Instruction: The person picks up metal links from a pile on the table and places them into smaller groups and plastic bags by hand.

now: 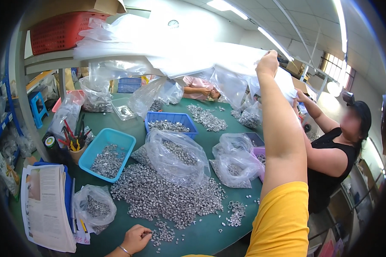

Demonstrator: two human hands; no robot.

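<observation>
My right arm, in a yellow sleeve, reaches up high. At its end my right hand (pixel 268 63) is closed on the edge of a white translucent plastic sheet (pixel 176 58), which stretches left along the shelf. My left hand (pixel 135 238), with a bracelet at the wrist, rests low on the table with curled fingers. What those fingers hold, if anything, is too small to make out. Beside it lie a few loose small metal pieces (pixel 163 233) and a large heap of grey metal parts (pixel 167 199). An opened clear plastic bag (pixel 176 156) of such parts sits on the heap.
A turquoise basin (pixel 86 155), a blue basket (pixel 195 128) and a clear bag (pixel 94 207) hold metal parts. Left are a tool cup (pixel 76 154) and newspapers (pixel 47 205). A red basket (pixel 64 32) stands overhead. A co-worker (pixel 330 158) reaches up at right; another person's hands (pixel 208 92) are across.
</observation>
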